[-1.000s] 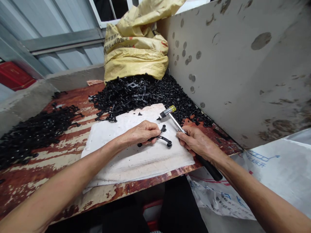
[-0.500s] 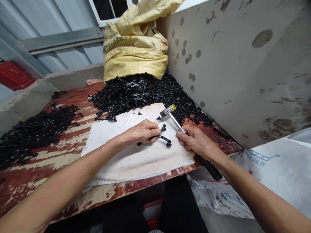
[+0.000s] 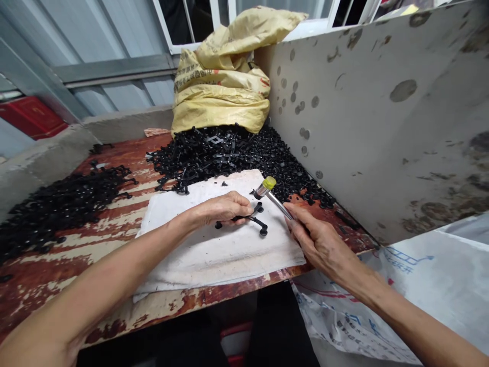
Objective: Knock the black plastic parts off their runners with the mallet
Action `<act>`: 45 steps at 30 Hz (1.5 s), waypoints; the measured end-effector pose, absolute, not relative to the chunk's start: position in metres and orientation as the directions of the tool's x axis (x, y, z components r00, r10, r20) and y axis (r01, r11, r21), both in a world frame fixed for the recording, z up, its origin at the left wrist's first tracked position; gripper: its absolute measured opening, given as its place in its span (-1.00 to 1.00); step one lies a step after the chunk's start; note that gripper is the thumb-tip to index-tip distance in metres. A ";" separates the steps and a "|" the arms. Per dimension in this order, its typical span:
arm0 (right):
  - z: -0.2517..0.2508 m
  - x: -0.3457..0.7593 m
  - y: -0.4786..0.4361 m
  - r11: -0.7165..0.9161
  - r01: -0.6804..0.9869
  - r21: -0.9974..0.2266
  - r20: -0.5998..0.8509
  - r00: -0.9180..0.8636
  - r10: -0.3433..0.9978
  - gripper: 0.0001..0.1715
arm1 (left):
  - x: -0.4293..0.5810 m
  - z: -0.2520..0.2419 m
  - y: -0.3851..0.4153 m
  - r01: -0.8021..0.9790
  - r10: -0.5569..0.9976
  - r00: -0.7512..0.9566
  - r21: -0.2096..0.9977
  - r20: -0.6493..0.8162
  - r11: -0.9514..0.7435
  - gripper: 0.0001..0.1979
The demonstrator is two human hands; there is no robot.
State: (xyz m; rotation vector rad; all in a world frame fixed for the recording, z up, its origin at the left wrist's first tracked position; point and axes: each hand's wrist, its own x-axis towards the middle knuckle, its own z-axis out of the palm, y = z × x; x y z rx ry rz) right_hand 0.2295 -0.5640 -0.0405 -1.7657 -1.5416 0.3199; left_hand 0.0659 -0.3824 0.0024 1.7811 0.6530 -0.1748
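Note:
My left hand [image 3: 229, 208] pinches a black crossed-arm linkage [image 3: 261, 225] with round knobs at its ends, held on or just over a folded white cloth [image 3: 183, 265]. Part of the linkage is hidden under the fingers. In my right hand [image 3: 311, 232] is a small mallet [image 3: 280, 205], gripped by its shaft; its metal head has a yellow face on one end and a dark face on the other. The mallet head hangs above and to the right of the linkage, apart from it. A small black piece [image 3: 224, 184] lies on the cloth's far part.
A large heap of black linkages [image 3: 214, 153] spills from a yellow woven sack [image 3: 221, 107] at the back. Another pile of linkages [image 3: 64, 204] lies at left on the worn red table [image 3: 114, 224]. A spotted grey panel [image 3: 362, 112] stands at right, with white plastic sacking [image 3: 439, 275] below.
The mallet has tilted in my right hand, its yellow face turned more upward. My left hand still holds the linkage in nearly the same spot. The whole view has shifted slightly.

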 end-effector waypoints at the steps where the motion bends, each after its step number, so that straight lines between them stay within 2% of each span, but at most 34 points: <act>1: -0.041 0.229 -0.566 0.033 0.761 -0.648 0.318 0.230 0.920 -0.49 | 0.067 0.003 -0.383 0.514 0.346 0.831 0.840 -0.436 -0.176 -0.74; 5: -0.038 0.229 -0.571 0.133 0.825 -0.549 0.469 0.172 0.867 -0.44 | 0.068 0.006 -0.387 0.522 0.378 0.821 0.832 -0.428 -0.190 -0.73; 10: -0.027 0.228 -0.577 0.132 0.891 -0.433 0.471 0.099 0.877 -0.44 | 0.069 0.010 -0.388 0.515 0.362 0.825 0.841 -0.434 -0.167 -0.74; 13: -0.023 0.224 -0.581 0.189 0.903 -0.385 0.622 0.103 0.776 -0.39 | 0.070 0.012 -0.388 0.523 0.364 0.823 0.833 -0.437 -0.183 -0.73; 15: -0.025 0.222 -0.582 0.178 0.915 -0.362 0.658 0.115 0.744 -0.34 | 0.071 0.013 -0.388 0.529 0.364 0.822 0.824 -0.439 -0.202 -0.71; 19: -0.029 0.224 -0.582 0.154 0.933 -0.326 0.533 0.047 0.845 -0.36 | 0.069 0.012 -0.389 0.535 0.382 0.814 0.820 -0.436 -0.202 -0.71; 24: -0.022 0.222 -0.581 0.157 0.910 -0.383 0.655 0.148 0.741 -0.35 | 0.068 0.012 -0.390 0.535 0.358 0.820 0.820 -0.447 -0.203 -0.72; 28: -0.026 0.221 -0.579 0.132 0.894 -0.428 0.490 0.106 0.865 -0.46 | 0.067 0.013 -0.390 0.529 0.367 0.822 0.822 -0.435 -0.210 -0.71; 32: -0.037 0.223 -0.580 0.060 0.860 -0.507 0.529 0.256 0.809 -0.44 | 0.068 0.008 -0.388 0.528 0.366 0.823 0.821 -0.434 -0.215 -0.70; 35: -0.044 0.228 -0.580 0.029 0.868 -0.496 0.394 0.195 0.898 -0.47 | 0.067 0.001 -0.389 0.496 0.344 0.846 0.836 -0.407 -0.232 -0.69; 37: -0.046 0.230 -0.580 0.042 0.886 -0.463 0.447 0.192 0.874 -0.49 | 0.061 0.000 -0.388 0.483 0.341 0.857 0.833 -0.386 -0.271 -0.70; 39: -0.046 0.227 -0.578 0.067 0.918 -0.391 0.515 0.157 0.843 -0.48 | 0.046 0.006 -0.382 0.500 0.391 0.846 0.796 -0.363 -0.341 -0.73; 41: -0.044 0.217 -0.573 0.100 0.952 -0.291 0.501 0.063 0.863 -0.46 | 0.018 0.020 -0.367 0.559 0.512 0.795 0.723 -0.326 -0.407 -0.75; 43: -0.039 0.199 -0.564 0.135 0.972 -0.195 0.399 -0.047 0.916 -0.41 | -0.022 0.039 -0.343 0.661 0.703 0.669 0.626 -0.242 -0.413 -0.73; 45: -0.032 0.174 -0.549 0.159 0.979 -0.127 0.253 -0.123 0.960 -0.34 | -0.071 0.059 -0.314 0.775 0.869 0.488 0.498 -0.080 -0.389 -0.74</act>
